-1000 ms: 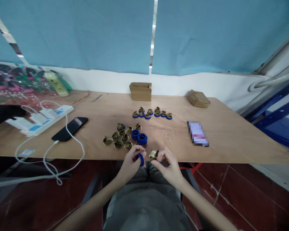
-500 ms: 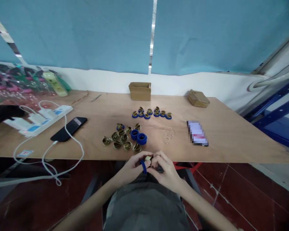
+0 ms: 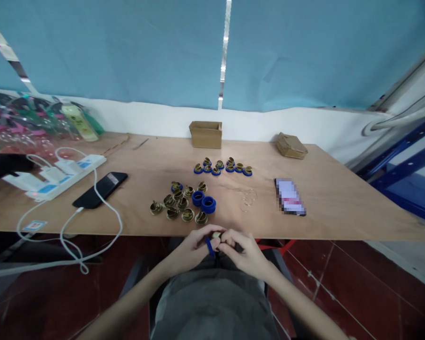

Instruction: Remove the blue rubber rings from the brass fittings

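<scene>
Fingers of both hands, left and right, pinch and mostly hide a blue ring and brass piece.

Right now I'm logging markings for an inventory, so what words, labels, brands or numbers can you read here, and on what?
None can be read.
Power strip: blue labels, too small.
White sticker at the table edge: red mark, blurred.
Flat item right of the parts: pixelated.
Green bottle: label too blurred.
Blue ring and brass piece, pinched between left hand and right hand: no visible marks.
</scene>
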Demonstrator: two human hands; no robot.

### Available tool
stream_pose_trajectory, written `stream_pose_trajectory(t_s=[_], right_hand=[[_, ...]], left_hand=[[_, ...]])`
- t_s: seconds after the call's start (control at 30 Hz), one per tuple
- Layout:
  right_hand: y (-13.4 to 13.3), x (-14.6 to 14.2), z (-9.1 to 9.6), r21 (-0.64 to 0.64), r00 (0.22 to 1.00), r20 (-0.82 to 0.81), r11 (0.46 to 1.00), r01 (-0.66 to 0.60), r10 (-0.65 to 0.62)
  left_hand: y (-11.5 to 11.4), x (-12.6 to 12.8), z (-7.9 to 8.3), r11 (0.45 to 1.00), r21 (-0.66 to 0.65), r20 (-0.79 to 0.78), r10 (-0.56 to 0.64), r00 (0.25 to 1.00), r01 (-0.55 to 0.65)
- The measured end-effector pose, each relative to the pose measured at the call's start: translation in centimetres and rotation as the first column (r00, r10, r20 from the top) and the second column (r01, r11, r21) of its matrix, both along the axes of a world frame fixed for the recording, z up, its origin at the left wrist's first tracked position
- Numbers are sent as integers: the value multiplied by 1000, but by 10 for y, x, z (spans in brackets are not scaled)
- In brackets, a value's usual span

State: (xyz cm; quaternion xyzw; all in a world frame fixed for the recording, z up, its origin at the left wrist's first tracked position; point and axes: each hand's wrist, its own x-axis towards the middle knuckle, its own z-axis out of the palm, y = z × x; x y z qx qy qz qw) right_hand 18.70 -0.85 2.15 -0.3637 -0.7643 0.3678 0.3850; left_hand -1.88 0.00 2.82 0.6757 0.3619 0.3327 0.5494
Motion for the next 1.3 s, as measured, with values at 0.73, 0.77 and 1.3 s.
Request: stream_pose_trajectory(t_s=[0.73, 0.77, 1.3], right_hand=[[-3, -8, -9, 219, 996, 32, 973, 77, -86], [-3, -8, -8, 224, 996, 22, 972, 76, -83], [28, 26, -16, 143, 919, -17, 909, 391, -393]], left_hand=[[-1, 5, 0, 996, -86, 3, -21, 1000, 22], [-1, 5, 0, 996, -82, 7, -18, 1000, 19], [0, 7, -1, 981, -186, 134, 75, 988, -49]])
